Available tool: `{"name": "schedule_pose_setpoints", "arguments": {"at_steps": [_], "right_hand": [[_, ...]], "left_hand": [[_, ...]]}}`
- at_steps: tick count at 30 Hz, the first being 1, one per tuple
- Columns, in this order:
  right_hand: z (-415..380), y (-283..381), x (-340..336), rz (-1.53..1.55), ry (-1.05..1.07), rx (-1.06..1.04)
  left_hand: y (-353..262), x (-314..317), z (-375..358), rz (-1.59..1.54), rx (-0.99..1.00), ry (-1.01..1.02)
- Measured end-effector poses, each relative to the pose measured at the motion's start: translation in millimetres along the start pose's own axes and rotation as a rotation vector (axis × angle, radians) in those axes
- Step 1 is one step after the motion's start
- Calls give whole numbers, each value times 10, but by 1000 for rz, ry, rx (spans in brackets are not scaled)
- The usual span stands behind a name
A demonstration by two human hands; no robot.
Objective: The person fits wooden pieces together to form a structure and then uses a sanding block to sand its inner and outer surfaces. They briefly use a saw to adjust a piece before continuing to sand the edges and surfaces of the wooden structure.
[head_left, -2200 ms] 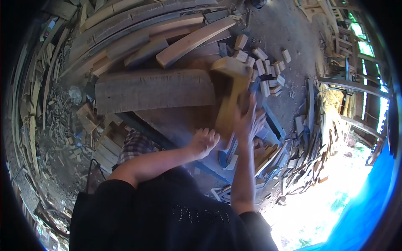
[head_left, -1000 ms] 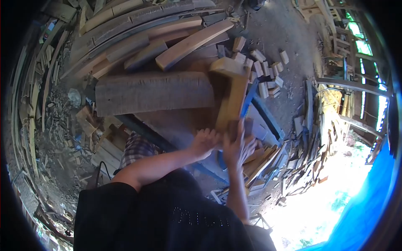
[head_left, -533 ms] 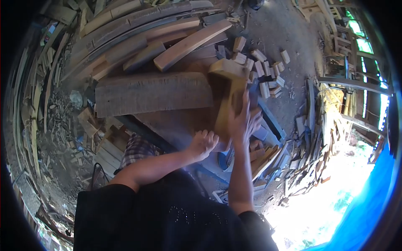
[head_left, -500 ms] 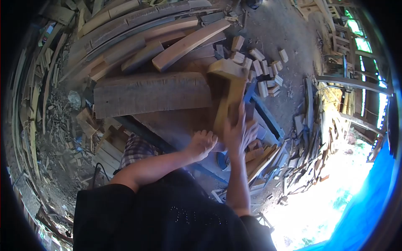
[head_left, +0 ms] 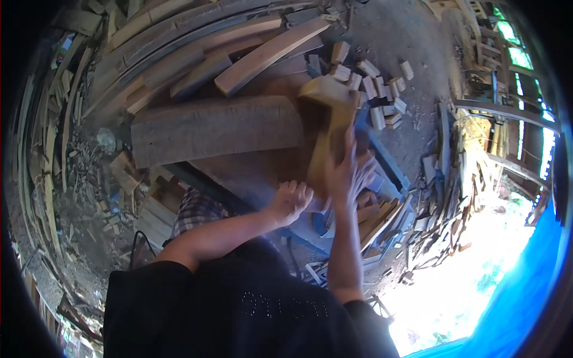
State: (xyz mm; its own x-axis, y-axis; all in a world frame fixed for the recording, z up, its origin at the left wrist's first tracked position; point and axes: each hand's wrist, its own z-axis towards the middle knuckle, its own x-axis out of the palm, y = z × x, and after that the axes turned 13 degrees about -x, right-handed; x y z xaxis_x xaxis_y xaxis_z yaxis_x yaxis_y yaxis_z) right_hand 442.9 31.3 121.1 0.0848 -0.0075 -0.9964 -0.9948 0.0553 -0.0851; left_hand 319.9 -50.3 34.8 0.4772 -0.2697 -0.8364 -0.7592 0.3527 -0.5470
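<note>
A: Largest first. What lies on the desk (head_left: 250, 173)?

B: A broad grey plank (head_left: 215, 128), flat across it. Right of the plank stands the pale wooden workpiece (head_left: 330, 128), its long axis running from the person up and away to a thick block-like head.

A: And the hands?

B: The right hand (head_left: 346, 176) lies flat against the workpiece's lower right side, fingers spread wide and gripping nothing; it is blurred. The left hand (head_left: 290, 200) is curled at the workpiece's near end, below the plank; I cannot tell what it grips. The right is nearer the shaft.

A: Smaller items? Any writing?

B: Short offcut blocks (head_left: 376, 89) lie beyond the workpiece. The shirt print is unreadable.
</note>
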Motion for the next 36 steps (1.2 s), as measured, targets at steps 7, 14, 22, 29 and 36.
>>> {"name": "schedule_pose_setpoints", "arguments": {"at_steps": [7, 14, 22, 29, 36], "right_hand": [[-687, -6, 33, -85, 106, 28], [512, -30, 84, -91, -114, -29], [-703, -93, 65, -161, 70, -129], [439, -168, 71, 32, -4, -4], [-1073, -126, -5, 1, 77, -44]], "left_hand": [[-7, 105, -21, -75, -38, -39], [-6, 23, -11, 31, 14, 1], [-22, 114, -6, -62, -46, -75], [-32, 42, 42, 45, 16, -14], [-35, -1, 10, -56, 10, -58]]}}
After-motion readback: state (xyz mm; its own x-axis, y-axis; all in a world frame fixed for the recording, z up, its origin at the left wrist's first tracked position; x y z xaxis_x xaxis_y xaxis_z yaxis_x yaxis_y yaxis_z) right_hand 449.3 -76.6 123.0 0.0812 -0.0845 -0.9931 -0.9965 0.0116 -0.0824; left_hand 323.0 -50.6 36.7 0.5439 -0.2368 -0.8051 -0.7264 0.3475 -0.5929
